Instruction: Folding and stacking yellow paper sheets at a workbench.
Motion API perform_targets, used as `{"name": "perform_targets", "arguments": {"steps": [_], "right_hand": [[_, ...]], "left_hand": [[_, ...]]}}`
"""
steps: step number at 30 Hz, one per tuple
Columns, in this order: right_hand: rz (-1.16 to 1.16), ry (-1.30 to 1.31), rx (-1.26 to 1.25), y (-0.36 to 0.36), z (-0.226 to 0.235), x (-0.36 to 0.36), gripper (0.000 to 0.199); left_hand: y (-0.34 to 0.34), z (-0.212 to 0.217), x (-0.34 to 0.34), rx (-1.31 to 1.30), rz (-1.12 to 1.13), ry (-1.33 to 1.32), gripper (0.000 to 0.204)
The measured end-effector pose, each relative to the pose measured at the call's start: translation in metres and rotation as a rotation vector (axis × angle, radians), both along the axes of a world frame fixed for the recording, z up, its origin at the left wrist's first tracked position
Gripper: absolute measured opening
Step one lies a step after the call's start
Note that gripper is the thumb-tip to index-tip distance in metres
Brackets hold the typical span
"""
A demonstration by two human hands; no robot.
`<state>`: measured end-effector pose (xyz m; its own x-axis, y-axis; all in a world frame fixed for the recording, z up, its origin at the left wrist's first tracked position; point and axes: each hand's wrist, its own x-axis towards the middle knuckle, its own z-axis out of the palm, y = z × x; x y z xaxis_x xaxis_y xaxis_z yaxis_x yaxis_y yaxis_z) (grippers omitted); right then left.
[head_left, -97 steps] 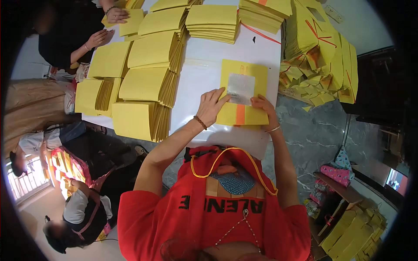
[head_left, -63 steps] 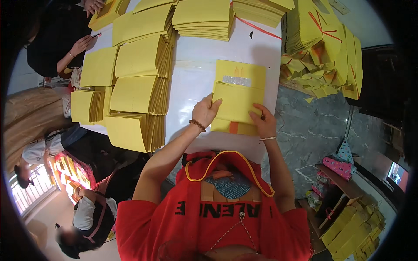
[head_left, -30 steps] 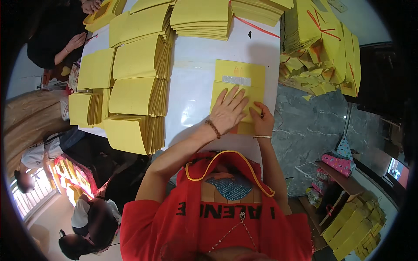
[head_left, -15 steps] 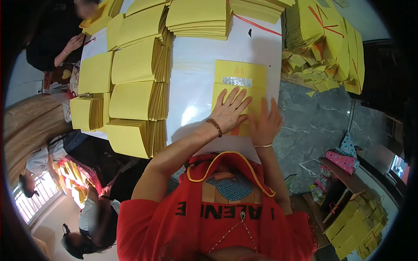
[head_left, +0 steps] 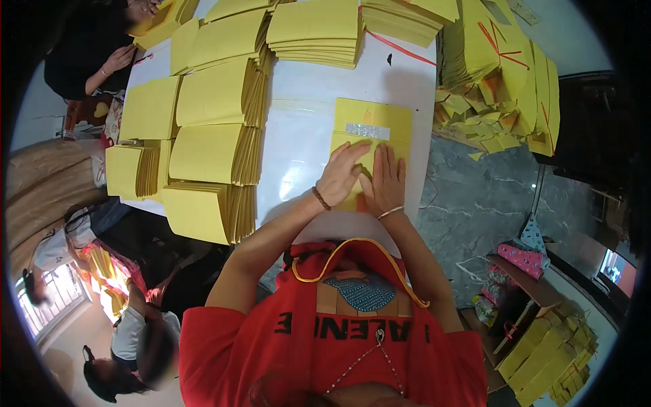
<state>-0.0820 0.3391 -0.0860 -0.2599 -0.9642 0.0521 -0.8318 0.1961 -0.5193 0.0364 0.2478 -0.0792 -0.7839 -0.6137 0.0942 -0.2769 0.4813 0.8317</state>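
Observation:
A flat yellow card sheet (head_left: 373, 115) lies near the right edge of the white table, with a silver strip (head_left: 367, 131) across its upper part and orange marks. My left hand (head_left: 341, 173), a beaded bracelet at the wrist, rests on the left part of the card, its fingers loosely bent and apart. Beside it my right hand (head_left: 387, 178) presses flat on the card with outstretched fingers, just below the silver strip. The hands nearly meet and cover much of the card's lower half.
Stacks of folded yellow card (head_left: 207, 152) line the table's (head_left: 291, 129) left and far sides. More yellow card (head_left: 495, 61) with red ties is piled at the far right. A co-worker's hand (head_left: 119, 60) is at the far left; another person (head_left: 132, 339) is at the lower left.
My right hand has moved left from the card's right edge and now lies flat on the card. My left hand has shifted slightly left, its fingers more bent.

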Motion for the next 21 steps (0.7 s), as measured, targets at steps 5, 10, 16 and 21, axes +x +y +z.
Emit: {"name": "perform_targets", "arguments": {"steps": [5, 10, 16, 21], "right_hand": [[0.026, 0.237, 0.061, -0.002, 0.004, 0.002, 0.072], [0.025, 0.252, 0.079, -0.004, 0.000, 0.003, 0.076], [0.041, 0.236, 0.072, -0.002, -0.004, -0.001, 0.077], [0.155, 0.378, 0.165, 0.008, 0.008, -0.023, 0.083]], "left_hand": [[-0.006, 0.010, 0.004, 0.117, 0.157, 0.143, 0.042], [-0.004, -0.001, 0.018, -0.431, 0.045, -0.396, 0.063], [-0.006, 0.001, 0.016, -0.448, 0.026, -0.386, 0.071], [-0.004, 0.000, 0.018, -0.437, 0.053, -0.383, 0.074]]}}
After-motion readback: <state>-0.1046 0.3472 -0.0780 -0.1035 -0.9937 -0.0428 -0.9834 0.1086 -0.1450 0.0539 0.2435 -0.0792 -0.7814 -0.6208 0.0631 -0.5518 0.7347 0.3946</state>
